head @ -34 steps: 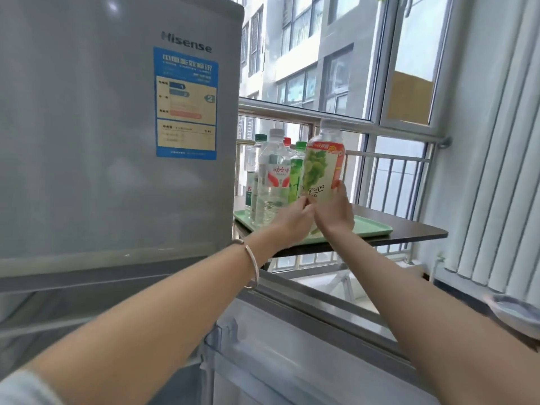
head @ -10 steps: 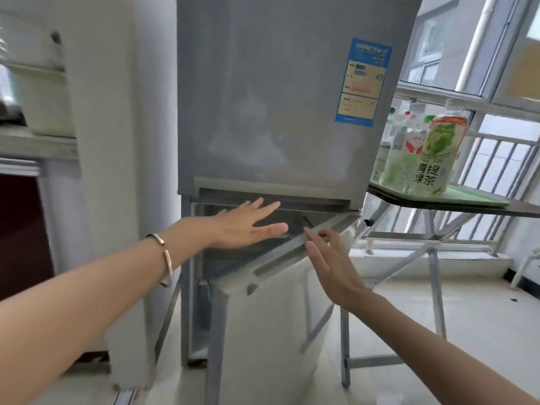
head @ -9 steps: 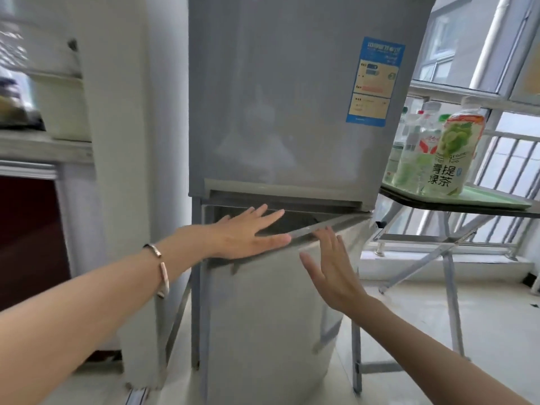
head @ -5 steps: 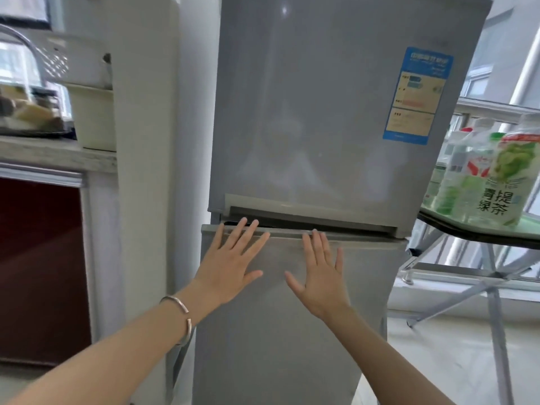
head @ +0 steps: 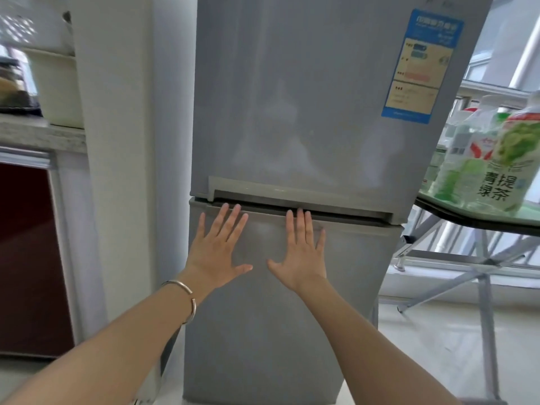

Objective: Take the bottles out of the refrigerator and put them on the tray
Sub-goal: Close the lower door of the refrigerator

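The grey two-door refrigerator (head: 306, 97) fills the middle of the view, both doors closed. My left hand (head: 217, 248) and my right hand (head: 301, 252) lie flat, fingers spread, on the top of the lower door (head: 277, 331), holding nothing. To the right, several bottles stand on the pale green tray (head: 526, 213): a green-tea bottle (head: 510, 162) with a grape label in front, a clear bottle (head: 470, 147) with a red and white label behind it. The refrigerator's inside is hidden.
The tray rests on a dark folding table (head: 479, 222) with metal legs, right of the refrigerator and in front of a window. On the left are a white pillar (head: 117, 141), a stone counter (head: 41, 133) with a white basin, and a dark red cabinet front (head: 26, 258).
The lower refrigerator door, open a second ago, has swung shut under both my palms. Earlier both hands were at the grape-label bottle on the tray.
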